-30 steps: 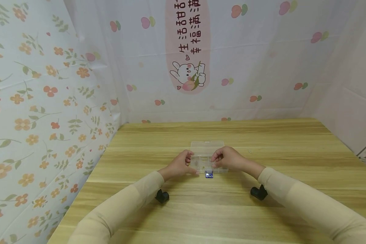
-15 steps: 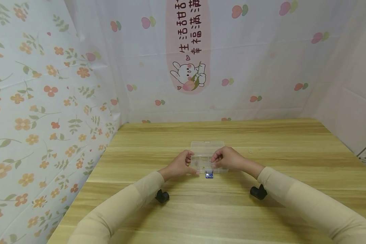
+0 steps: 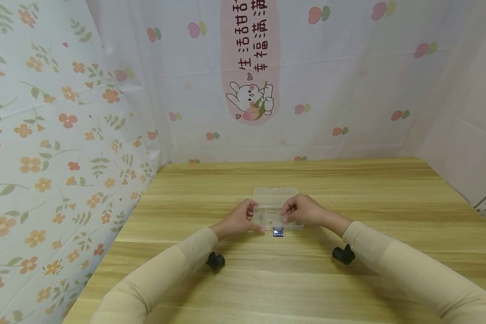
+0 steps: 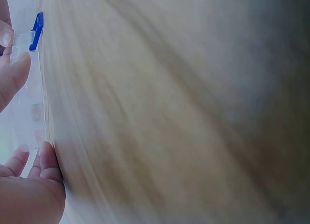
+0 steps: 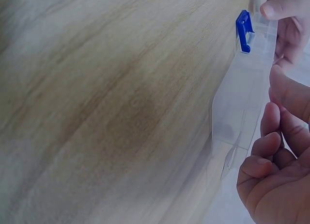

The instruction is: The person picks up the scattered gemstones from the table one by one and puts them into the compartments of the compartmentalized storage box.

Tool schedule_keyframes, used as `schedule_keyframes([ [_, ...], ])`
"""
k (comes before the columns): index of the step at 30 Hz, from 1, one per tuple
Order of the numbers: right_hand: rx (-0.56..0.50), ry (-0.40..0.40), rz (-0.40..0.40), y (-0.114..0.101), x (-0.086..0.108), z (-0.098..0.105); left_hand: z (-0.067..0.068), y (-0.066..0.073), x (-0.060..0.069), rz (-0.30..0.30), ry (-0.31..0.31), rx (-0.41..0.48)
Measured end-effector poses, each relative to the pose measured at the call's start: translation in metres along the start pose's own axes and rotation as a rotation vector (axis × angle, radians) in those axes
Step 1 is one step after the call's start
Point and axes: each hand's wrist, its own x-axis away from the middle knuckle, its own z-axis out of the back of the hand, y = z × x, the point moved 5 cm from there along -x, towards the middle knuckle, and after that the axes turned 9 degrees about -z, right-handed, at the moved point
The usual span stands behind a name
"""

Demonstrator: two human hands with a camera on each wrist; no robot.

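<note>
A clear plastic compartment box (image 3: 259, 216) lies with its see-through lid (image 3: 269, 196) raised at the back. A blue latch (image 3: 277, 232) projects from its front edge. My left hand (image 3: 240, 218) grips the box's left end, thumb along the front edge and fingers at the side. My right hand (image 3: 303, 209) reaches over the right part of the box with curled fingers, thumb and forefinger close together at the compartments. Whatever lies between those fingertips is hidden. In the right wrist view, the box wall (image 5: 237, 100) stands beside the curled fingers (image 5: 266, 146).
Behind the right hand a small clear piece (image 3: 332, 201) lies on the wooden table (image 3: 267, 288). A black camera mount (image 3: 215, 261) sits under the left wrist and another black mount (image 3: 343, 255) under the right. Patterned curtains (image 3: 210, 90) hang behind and to the left.
</note>
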Motion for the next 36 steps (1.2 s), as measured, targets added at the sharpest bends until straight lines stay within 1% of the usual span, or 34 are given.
schedule_keyframes([
  [7,-0.015,-0.001,-0.008,-0.002,0.002,0.001,0.0,0.001,0.0,-0.003,0.0,0.001],
  [14,0.005,0.021,0.015,0.0,0.004,0.005,0.0,0.001,0.001,-0.005,-0.006,0.007],
  [21,0.0,0.057,0.027,0.007,0.008,0.021,0.001,0.003,0.003,-0.002,-0.013,0.021],
  [31,0.014,0.125,-0.01,0.029,0.013,0.05,0.001,0.002,0.002,-0.003,-0.015,0.023],
  [36,-0.006,0.157,-0.029,0.041,0.019,0.067,0.001,0.002,0.002,-0.007,-0.009,0.016],
])
